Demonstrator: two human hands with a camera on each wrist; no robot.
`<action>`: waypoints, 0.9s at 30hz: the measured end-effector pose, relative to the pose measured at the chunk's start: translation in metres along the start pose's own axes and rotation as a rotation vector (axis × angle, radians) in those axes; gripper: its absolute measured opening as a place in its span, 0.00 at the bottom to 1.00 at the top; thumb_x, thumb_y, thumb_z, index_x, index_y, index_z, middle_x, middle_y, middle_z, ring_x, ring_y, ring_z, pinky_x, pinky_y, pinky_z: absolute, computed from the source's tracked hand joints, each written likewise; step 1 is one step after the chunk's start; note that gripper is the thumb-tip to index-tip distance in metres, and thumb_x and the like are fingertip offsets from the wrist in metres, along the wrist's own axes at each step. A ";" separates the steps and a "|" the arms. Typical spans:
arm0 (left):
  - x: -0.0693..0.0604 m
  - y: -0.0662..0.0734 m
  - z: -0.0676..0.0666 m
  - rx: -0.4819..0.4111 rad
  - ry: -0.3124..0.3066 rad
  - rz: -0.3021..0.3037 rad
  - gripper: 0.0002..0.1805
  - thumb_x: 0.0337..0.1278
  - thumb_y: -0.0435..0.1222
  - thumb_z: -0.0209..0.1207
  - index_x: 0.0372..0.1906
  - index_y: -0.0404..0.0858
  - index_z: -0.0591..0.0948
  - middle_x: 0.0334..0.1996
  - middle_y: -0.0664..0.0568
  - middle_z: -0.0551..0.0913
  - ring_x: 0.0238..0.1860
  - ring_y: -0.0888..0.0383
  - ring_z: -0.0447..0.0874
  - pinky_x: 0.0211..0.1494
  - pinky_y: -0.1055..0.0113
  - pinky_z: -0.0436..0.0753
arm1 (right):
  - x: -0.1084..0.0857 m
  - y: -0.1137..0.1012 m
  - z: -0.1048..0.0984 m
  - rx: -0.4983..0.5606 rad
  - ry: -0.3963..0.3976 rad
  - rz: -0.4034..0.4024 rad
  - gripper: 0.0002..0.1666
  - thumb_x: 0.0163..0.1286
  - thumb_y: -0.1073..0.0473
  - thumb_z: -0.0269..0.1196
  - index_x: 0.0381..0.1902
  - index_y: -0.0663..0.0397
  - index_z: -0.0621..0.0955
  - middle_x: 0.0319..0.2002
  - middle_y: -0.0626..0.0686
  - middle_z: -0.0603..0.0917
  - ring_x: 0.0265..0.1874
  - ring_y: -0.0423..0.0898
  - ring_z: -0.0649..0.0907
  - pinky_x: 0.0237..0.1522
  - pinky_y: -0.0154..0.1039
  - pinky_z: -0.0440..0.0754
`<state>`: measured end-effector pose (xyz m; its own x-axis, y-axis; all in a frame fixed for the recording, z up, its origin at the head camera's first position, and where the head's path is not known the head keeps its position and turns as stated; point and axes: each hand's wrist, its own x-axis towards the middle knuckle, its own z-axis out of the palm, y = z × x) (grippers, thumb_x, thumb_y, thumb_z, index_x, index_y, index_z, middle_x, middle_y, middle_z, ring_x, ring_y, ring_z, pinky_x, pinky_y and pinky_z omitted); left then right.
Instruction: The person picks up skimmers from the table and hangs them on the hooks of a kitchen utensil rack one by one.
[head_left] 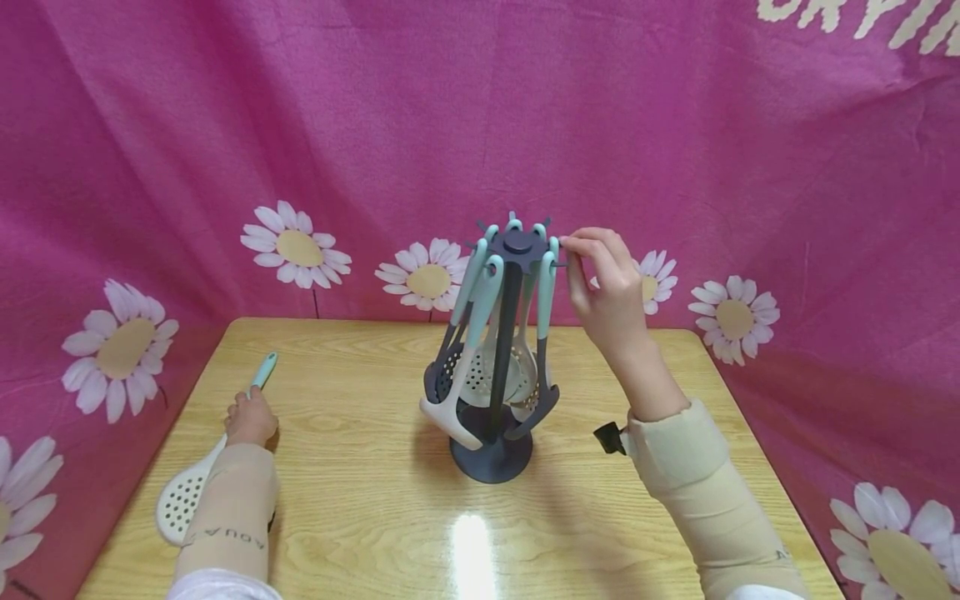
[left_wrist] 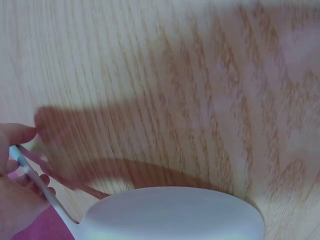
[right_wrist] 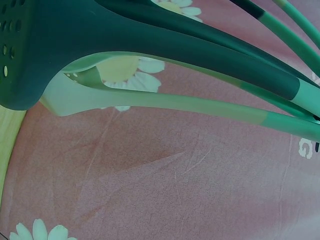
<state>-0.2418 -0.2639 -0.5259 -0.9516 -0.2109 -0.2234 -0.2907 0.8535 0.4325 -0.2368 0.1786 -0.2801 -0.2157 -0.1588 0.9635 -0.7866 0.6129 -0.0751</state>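
Note:
On the left of the table, my left hand (head_left: pixel 252 419) grips a white skimmer (head_left: pixel 180 504) by its shaft, just below the mint handle (head_left: pixel 264 369). The perforated head lies toward the near left edge; the left wrist view shows its smooth side (left_wrist: pixel 172 215) close up. A dark utensil rack (head_left: pixel 491 467) stands mid-table with several mint-handled utensils hanging from its hooks. At the rack's upper right, my right hand (head_left: pixel 611 283) pinches a hook with thumb and forefinger, beside a hanging handle's end. The fingertips cover that hook. No hand shows in the right wrist view.
Among the hanging utensils are a white one (head_left: pixel 450 412) at the front and a dark one (head_left: pixel 542 400) at the right. Behind the wooden table (head_left: pixel 360 500) hangs a pink cloth (head_left: pixel 420 108) with daisies. A black clip (head_left: pixel 610 437) sits by the right sleeve.

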 end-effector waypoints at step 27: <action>-0.003 0.001 0.008 -0.010 0.167 0.052 0.20 0.50 0.21 0.45 0.51 0.19 0.61 0.42 0.21 0.64 0.46 0.26 0.66 0.45 0.40 0.70 | 0.000 0.000 0.000 -0.002 0.008 0.000 0.06 0.57 0.77 0.57 0.33 0.69 0.79 0.30 0.61 0.79 0.31 0.53 0.79 0.41 0.30 0.75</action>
<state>-0.2389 -0.2587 -0.5314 -0.9685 -0.2433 -0.0527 -0.2407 0.8610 0.4481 -0.2370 0.1783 -0.2799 -0.2111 -0.1523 0.9655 -0.7856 0.6142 -0.0748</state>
